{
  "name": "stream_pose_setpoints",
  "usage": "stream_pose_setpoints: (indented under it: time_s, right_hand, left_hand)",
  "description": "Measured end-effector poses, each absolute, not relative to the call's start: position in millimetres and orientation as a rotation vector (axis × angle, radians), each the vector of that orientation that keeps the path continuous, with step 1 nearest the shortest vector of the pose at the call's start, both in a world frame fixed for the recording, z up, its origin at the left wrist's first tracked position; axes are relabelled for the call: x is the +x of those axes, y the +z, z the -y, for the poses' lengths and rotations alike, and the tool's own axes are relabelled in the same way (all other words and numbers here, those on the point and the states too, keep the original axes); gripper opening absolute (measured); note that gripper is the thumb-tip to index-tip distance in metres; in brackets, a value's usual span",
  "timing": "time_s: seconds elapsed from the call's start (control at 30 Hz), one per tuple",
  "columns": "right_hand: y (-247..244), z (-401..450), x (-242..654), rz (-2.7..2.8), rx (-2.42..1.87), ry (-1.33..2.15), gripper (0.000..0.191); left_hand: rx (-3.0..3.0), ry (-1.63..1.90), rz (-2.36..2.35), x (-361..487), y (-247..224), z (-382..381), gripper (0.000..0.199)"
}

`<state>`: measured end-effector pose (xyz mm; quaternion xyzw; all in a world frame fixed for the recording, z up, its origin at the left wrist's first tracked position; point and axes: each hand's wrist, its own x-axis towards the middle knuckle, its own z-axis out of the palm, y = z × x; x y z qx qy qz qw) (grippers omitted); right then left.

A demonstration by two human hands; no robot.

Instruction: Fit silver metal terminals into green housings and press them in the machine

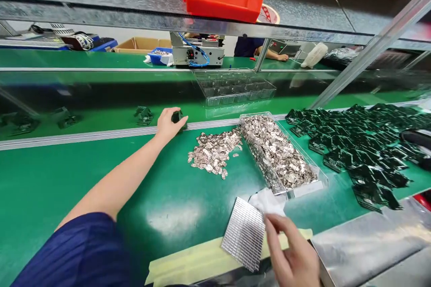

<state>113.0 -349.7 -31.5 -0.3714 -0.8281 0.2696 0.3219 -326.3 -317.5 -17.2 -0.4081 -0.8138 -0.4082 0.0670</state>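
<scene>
My left hand [171, 122] reaches out to the metal rail of the belt, its fingers closed around a small dark green board-like part [176, 116]. Similar parts [144, 115] sit on the belt to its left. At the lower right, my right hand [296, 253] has thumb and forefinger pinched together at the right edge of a silver gridded sheet [245, 233]; blur hides what lies between the fingertips. White crumpled tissue [268, 201] lies just behind the sheet. Loose small metal pieces [213, 152] are heaped beside a clear tray [321, 184] filled with more of them.
Many dark green parts [363, 139] cover the right of the table. A clear compartment tray [235, 89] rests on the belt. Overhead, a shelf carries a red bin [224, 4]; a slanted metal post [363, 58] stands right. Beyond are a machine [198, 51] and a co-worker's hand [282, 57].
</scene>
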Motion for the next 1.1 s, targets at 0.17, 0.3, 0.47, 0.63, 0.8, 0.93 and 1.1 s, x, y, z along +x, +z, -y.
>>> stream_pose_setpoints:
  time_s: [0.17,0.3,0.47,0.63,0.8,0.93,1.1]
  right_hand:
    - [-29,289,16,2.480,-1.054,0.716,0.018]
    - [-37,267,-27,2.576,-1.256,0.570,0.013]
    - [-38,268,-31,2.612,-1.280,0.558,0.012]
    - [-38,282,-31,2.669,-1.248,0.570,0.007]
    - [-37,283,-40,2.693,-1.288,0.597,0.014]
    - [-34,274,-45,2.715,-1.295,0.663,0.008]
    - [-31,274,-46,2.713,-1.284,0.732,0.012]
  left_hand:
    - [-1.431,-1.226,2.353,-265,-40,423,0.033]
    - [-1.417,-1.247,2.447,-246,-57,481,0.073]
    - [-1.527,-1.230,2.689,-259,-61,522,0.116]
    - [-1.587,-1.086,2.772,-268,-59,519,0.108]
    - [-1.592,-1.142,2.744,-270,-57,510,0.081]
    - [-1.511,-1.708,2.620,-261,-64,507,0.065]
    - [-1.141,-2.559,2.501,-221,-64,484,0.075]
